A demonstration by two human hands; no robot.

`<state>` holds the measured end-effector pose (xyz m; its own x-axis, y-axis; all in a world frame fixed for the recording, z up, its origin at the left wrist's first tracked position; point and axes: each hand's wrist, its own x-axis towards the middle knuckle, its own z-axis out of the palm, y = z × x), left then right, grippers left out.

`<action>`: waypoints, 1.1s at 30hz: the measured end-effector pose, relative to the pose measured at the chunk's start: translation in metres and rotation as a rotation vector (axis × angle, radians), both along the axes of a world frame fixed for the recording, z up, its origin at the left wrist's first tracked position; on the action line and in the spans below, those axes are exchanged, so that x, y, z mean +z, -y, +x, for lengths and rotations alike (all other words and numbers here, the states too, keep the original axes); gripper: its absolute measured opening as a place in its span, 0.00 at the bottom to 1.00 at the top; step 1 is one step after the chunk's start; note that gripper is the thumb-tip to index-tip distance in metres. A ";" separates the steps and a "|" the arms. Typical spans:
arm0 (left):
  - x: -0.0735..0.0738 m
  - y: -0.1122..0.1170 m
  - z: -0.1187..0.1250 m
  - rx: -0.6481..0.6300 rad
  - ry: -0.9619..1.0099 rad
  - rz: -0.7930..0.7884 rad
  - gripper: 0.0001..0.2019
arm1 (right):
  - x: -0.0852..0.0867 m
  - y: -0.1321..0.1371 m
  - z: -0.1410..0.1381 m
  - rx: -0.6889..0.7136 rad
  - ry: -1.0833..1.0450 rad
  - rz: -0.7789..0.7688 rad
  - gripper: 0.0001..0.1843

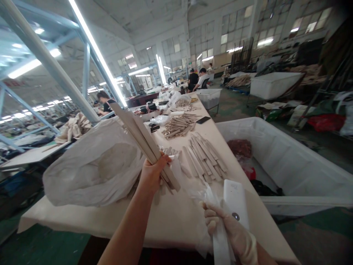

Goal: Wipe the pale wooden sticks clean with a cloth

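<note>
My left hand point(154, 169), bare, is wrapped round a bundle of long beige strips point(138, 134) and holds it tilted above the table. The fingers of my right hand point(223, 222), in a pale glove, are closed on a crumpled clear plastic bag point(211, 197) near the table's front. Just right of that hand lies a white power bank point(234, 198). Beyond it, a row of loose beige strips point(205, 156) is spread on the table. A large translucent plastic sack point(91, 165) bulges to the left of my left hand.
Farther along the cream-covered table point(176, 221) are a heap of strips with metal ends point(180, 125) and a dark phone point(203, 120). A white plastic tub point(292, 162) stands against the right edge. Blue metal posts point(52, 55) rise at the left. People point(197, 79) sit at the far end.
</note>
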<state>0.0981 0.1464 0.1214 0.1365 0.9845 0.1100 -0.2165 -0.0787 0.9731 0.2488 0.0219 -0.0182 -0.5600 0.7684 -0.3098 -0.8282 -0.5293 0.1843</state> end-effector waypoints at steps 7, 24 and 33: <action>-0.023 0.038 0.026 -0.435 -0.466 -0.109 0.07 | 0.020 0.002 -0.008 0.030 0.118 -0.014 0.12; -0.049 0.058 0.021 -0.496 -0.565 -0.015 0.06 | 0.028 -0.007 -0.011 -0.108 0.290 0.092 0.16; -0.052 0.060 0.017 -0.503 -0.564 -0.099 0.07 | 0.022 -0.018 -0.012 -0.207 0.710 0.106 0.15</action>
<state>0.1147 0.0862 0.0696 0.5806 0.7905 -0.1952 0.3288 -0.0082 0.9444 0.2366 0.0395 0.0033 -0.0933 0.8824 -0.4612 -0.8133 -0.3347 -0.4759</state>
